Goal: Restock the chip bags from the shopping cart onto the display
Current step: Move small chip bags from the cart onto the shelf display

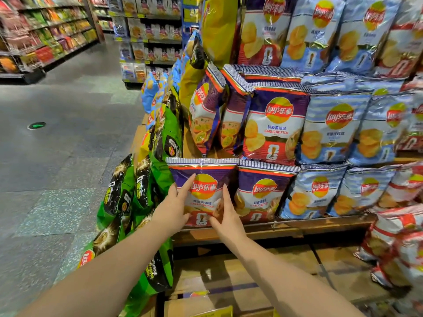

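Presently, bag in hand: purple garlic-butter chip bag (207,179), upright at left end of lower display shelf (286,227), touching a matching bag (263,193) on its right.
Left hand (175,209): fingers straight, pressed flat on bag's left face.
Right hand (225,213): fingers extended on bag's lower right, thumb at bottom edge.
Adjacent stock: green bags (146,193) at left, blue bags (313,191) further right.

1. This is a supermarket snack aisle.
2. A tiered wooden display (286,227) carries rows of identical chip bags (274,126), fronts facing out.
3. Long shelves (52,35) of packaged goods line a grey tiled floor (57,145).
4. Cardboard cartons (229,282) sit under the display.
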Demonstrator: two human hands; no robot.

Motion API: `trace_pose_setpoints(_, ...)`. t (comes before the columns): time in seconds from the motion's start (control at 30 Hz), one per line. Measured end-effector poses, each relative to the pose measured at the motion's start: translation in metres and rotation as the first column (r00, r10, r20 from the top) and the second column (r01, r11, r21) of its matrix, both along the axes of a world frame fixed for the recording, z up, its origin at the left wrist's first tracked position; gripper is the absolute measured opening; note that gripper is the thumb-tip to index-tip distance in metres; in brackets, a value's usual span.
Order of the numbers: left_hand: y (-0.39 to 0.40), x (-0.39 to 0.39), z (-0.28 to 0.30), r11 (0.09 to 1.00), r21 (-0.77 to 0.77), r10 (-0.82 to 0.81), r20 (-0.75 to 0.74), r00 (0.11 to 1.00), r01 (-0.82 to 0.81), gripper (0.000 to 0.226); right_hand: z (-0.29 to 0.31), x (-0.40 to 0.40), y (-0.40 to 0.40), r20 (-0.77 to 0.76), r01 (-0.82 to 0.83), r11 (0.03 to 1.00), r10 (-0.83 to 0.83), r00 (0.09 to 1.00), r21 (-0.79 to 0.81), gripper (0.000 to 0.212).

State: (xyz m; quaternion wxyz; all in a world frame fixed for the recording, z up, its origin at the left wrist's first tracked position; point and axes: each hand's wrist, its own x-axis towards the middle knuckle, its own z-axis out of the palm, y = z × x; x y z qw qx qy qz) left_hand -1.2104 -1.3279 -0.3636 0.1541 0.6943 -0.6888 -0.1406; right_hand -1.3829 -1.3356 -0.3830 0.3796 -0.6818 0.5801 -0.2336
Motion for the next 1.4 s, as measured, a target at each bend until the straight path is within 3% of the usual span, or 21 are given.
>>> trace_pose_setpoints(0.17, 0.008, 0.005, -0.007, 0.993, 0.062, 0.096, 0.021, 0.995, -0.097, 0.113, -0.005, 0.004, -0.006, -0.267, -0.037, 0.998, 0.024, 0.963, -0.044, 0.078)
trace_pose_setpoints(0.37, 0.02, -0.005, -0.001, 0.983, 0.003, 0.186, -0.04, 0.982, -0.186, 0.103, 0.009, -0.003, 0.002, -0.294, -0.006, 0.996, -0.021, 0.956, -0.091, 0.07)
trace_pose_setpoints(0.6, 0.047, -0.032, 0.019, 0.965, -0.12, 0.229, -0.06, 0.972, -0.235, 0.08, 0.036, -0.011, 0.029, -0.176, 0.01, 0.993, -0.031, 0.984, -0.118, 0.061)
trace_pose_setpoints(0.67, 0.059, -0.05, 0.032, 0.964, -0.168, 0.192, -0.111, 0.975, -0.208, 0.071, 0.045, -0.017, 0.043, -0.106, 0.037, 0.991, -0.052, 0.993, -0.132, 0.055)
trace_pose_setpoints(0.8, 0.088, -0.091, 0.07, 0.945, -0.312, 0.024, -0.237, 0.971, -0.099, 0.048, 0.076, -0.031, 0.086, 0.174, 0.232, 0.949, -0.197, 0.965, -0.213, 0.038)
trace_pose_setpoints(0.97, 0.123, -0.136, 0.11, 0.943, -0.317, -0.19, -0.271, 0.944, 0.098, 0.043, 0.116, -0.068, 0.148, 0.303, 0.456, 0.858, -0.381, 0.874, -0.236, 0.037)
trace_pose_setpoints(1.1, 0.166, -0.178, 0.126, 0.924, -0.315, -0.317, -0.306, 0.898, 0.219, 0.048, 0.134, -0.113, 0.203, 0.314, 0.524, 0.82, -0.447, 0.838, -0.231, 0.037)
trace_pose_setpoints(1.23, 0.207, -0.217, 0.133, 0.888, -0.301, -0.439, -0.328, 0.836, 0.348, 0.036, 0.148, -0.152, 0.255, 0.289, 0.561, 0.789, -0.492, 0.821, -0.25, 0.035)
trace_pose_setpoints(1.4, 0.268, -0.259, 0.147, 0.826, -0.22, -0.563, -0.357, 0.745, 0.519, 0.034, 0.152, -0.19, 0.325, 0.29, 0.631, 0.759, -0.575, 0.765, -0.159, 0.036)
